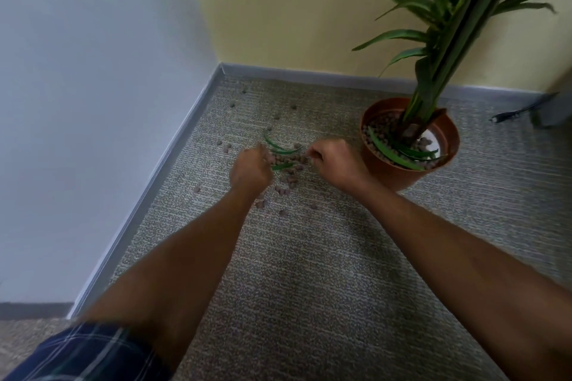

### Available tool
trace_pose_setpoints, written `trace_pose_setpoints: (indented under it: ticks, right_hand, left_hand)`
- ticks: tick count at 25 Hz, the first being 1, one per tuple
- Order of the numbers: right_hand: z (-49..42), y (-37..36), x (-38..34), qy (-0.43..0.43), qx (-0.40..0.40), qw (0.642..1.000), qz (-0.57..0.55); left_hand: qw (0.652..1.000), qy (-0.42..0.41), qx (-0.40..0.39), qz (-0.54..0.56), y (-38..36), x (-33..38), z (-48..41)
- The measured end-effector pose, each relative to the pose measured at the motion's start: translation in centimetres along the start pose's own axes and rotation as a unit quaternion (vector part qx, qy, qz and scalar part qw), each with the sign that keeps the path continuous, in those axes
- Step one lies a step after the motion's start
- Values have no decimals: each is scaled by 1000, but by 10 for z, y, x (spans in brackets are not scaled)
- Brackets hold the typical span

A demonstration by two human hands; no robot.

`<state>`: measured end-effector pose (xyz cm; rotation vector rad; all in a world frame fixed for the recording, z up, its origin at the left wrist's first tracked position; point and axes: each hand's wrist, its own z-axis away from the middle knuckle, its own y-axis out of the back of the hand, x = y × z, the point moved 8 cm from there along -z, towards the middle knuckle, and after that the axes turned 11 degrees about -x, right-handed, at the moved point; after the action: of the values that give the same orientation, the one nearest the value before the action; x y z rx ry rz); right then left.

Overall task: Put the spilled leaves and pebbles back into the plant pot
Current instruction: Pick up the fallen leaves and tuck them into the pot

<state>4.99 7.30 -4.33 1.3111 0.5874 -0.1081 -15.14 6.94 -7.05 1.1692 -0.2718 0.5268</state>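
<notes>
Nearest, a plaid sleeve (93,353) at the lower left, and two bare forearms reach out over the grey looped carpet (309,288). The left hand (251,171) is curled over the heap, fingers down among the pebbles (289,161); whether that grip has closed on any cannot be told. The right hand (335,162) pinches thumb to finger at the heap's right edge, apparently on something small, too blurred to name. The pebbles look light, hard and round, likely to roll, so scooping by the handful should serve. Between the hands lie thin spilled leaves (283,148), soft and limp, best lifted near the middle. More stray pebbles dot the carpet toward the far corner. Just right, the terracotta-coloured plant pot (390,172) stands upright, with pebbles and fallen leaves inside.
</notes>
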Motion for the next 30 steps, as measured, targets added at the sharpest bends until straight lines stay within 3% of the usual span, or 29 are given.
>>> trace_pose_setpoints:
  ticks: [4,10,21,30]
  right_hand:
    - [-32,-21,0,-16,-32,999,11]
    - [-75,-38,-12,-5,-18,999,28]
    - [-113,-70,-25,-13,-35,985,167]
    - [-70,-35,-12,-45,12,998,51]
  left_hand:
    - [996,-16,-17,-85,-17,-1,-11]
    - [988,-45,61,-136,-25,-4,-23]
    - [987,-72,120,-74,-17,-23,-19]
    - [990,-64,123,-38,-3,-10,3]
